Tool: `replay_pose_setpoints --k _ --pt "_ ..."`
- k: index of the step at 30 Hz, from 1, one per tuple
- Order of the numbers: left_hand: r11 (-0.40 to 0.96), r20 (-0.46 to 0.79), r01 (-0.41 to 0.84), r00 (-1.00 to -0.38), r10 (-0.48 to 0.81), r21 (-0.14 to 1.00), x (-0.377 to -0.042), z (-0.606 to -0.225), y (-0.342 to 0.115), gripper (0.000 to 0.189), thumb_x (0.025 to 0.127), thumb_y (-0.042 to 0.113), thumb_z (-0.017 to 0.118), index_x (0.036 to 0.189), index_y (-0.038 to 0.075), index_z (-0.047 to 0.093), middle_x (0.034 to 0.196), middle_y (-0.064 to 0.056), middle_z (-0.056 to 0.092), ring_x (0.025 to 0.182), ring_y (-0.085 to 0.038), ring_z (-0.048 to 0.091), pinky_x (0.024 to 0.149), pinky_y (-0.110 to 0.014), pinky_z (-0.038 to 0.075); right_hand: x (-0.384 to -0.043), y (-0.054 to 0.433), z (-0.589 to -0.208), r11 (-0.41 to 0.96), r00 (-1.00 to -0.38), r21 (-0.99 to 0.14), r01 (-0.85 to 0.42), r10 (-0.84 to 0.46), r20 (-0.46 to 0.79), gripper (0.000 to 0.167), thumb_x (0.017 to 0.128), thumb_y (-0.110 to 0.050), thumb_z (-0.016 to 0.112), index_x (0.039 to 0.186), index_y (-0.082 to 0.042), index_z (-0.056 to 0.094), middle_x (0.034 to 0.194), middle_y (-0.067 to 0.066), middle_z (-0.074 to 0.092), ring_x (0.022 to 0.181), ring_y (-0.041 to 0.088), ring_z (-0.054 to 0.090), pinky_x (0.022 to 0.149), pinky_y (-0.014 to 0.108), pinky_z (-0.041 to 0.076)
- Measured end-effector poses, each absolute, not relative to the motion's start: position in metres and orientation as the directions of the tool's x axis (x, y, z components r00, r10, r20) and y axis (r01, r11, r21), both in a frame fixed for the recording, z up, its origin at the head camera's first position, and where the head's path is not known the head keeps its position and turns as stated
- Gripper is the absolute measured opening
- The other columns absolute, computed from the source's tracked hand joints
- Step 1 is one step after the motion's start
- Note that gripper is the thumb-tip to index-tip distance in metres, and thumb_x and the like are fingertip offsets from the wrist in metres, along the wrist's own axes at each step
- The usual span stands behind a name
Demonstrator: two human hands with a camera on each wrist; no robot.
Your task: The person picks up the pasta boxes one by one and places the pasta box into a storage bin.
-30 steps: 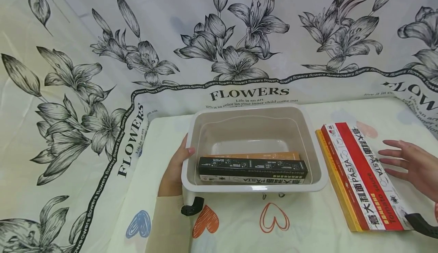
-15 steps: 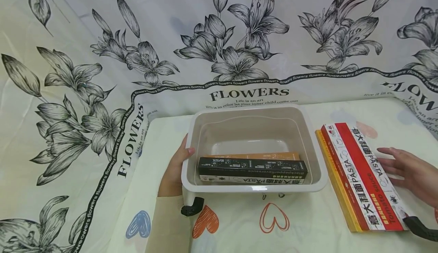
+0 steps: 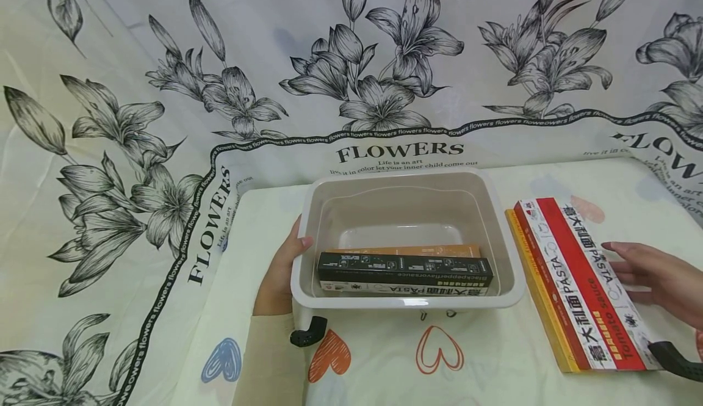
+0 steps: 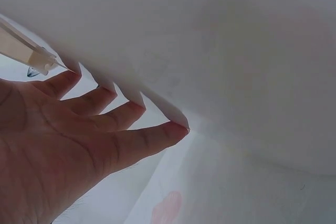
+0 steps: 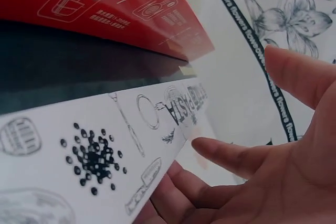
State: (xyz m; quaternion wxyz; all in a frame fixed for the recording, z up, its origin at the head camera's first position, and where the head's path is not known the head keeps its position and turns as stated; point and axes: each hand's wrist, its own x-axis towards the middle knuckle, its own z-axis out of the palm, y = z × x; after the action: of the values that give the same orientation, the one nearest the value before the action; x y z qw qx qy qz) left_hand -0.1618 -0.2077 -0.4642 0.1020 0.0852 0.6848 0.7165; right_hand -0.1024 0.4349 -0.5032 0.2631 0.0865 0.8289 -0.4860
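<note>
On the bed-like patterned cloth stands a beige plastic basin (image 3: 409, 301). My left hand (image 3: 278, 278) grips its left side, thumb over the rim. In the left wrist view, the fingers of the left hand (image 4: 89, 129) press their tips against the basin's outer wall. Inside the basin lie a black pepper pasta box (image 3: 406, 268) and an orange box (image 3: 439, 250) behind it. At the right is a stack with a red tomato sauce pasta box (image 3: 582, 284) on top. My right hand (image 3: 653, 275) is at its right edge, fingers extended; below the red box, the right wrist view shows a white-sided box (image 5: 94, 156).
A yellow box (image 3: 540, 290) shows along the left side of the stack, close to the basin. Behind everything hangs a cloth (image 3: 307, 3) printed with flowers. A heart-printed cloth (image 3: 384, 363) covers the surface in front.
My right hand has moved slightly left and down toward the stacked boxes, its fingers drawing closer together. The left hand and the basin have stayed in place.
</note>
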Motion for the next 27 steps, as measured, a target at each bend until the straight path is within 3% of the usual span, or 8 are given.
replay_pose_setpoints --k 6,10,13,19,27 --pt "-0.028 -0.031 -0.039 -0.962 0.270 0.999 -0.1621 -0.4630 -0.2086 0.090 0.091 0.029 0.048 0.175 0.022 0.017 0.160 -0.027 0.036 0.137 -0.047 0.041 0.109 -0.076 0.030 -0.1039 0.4338 -0.5008 0.502 -0.837 -0.752 0.427 -0.096 -0.539 0.087 0.119 -0.050 0.023 0.159 0.024 0.003 0.142 0.042 0.052 0.110 0.025 0.068 0.087 0.045 0.061" --pt "-0.031 -0.031 -0.041 -0.965 0.260 0.999 -0.1620 -0.4617 -0.2078 0.092 0.090 0.028 0.049 0.175 0.021 0.017 0.160 -0.028 0.035 0.136 -0.046 0.041 0.110 -0.076 0.029 -0.1037 0.4355 -0.5011 0.484 -0.831 -0.753 0.446 -0.089 -0.549 0.087 0.120 -0.049 0.028 0.159 0.024 0.003 0.135 0.029 0.061 0.104 0.017 0.067 0.086 0.043 0.061" --pt "-0.043 -0.020 -0.032 -0.968 0.249 0.999 -0.1612 -0.4616 -0.2068 0.091 0.089 0.029 0.050 0.175 0.025 0.021 0.161 -0.024 0.038 0.138 -0.046 0.043 0.109 -0.078 0.030 -0.1029 0.4367 -0.5021 0.480 -0.826 -0.750 0.455 -0.088 -0.557 0.086 0.120 -0.045 0.033 0.159 0.024 0.002 0.135 0.025 0.061 0.104 0.017 0.067 0.087 0.042 0.061" --pt "-0.084 -0.002 -0.022 -0.973 0.231 0.996 -0.1594 -0.4619 -0.2051 0.088 0.089 0.030 0.053 0.174 0.033 0.029 0.164 -0.017 0.041 0.141 -0.047 0.044 0.108 -0.081 0.030 -0.1016 0.4359 -0.5031 0.500 -0.821 -0.737 0.455 -0.085 -0.565 0.085 0.120 -0.039 0.040 0.158 0.026 0.002 0.140 0.036 0.055 0.107 0.026 0.067 0.086 0.040 0.061" --pt "-0.062 -0.012 -0.027 -0.971 0.240 0.998 -0.1588 -0.4621 -0.2068 0.089 0.091 0.033 0.052 0.175 0.033 0.023 0.166 -0.017 0.036 0.144 -0.047 0.039 0.110 -0.082 0.024 -0.1011 0.4383 -0.5054 0.480 -0.829 -0.751 0.453 -0.082 -0.553 0.081 0.120 -0.035 0.044 0.158 0.025 0.005 0.138 0.031 0.059 0.106 0.025 0.068 0.087 0.041 0.062"
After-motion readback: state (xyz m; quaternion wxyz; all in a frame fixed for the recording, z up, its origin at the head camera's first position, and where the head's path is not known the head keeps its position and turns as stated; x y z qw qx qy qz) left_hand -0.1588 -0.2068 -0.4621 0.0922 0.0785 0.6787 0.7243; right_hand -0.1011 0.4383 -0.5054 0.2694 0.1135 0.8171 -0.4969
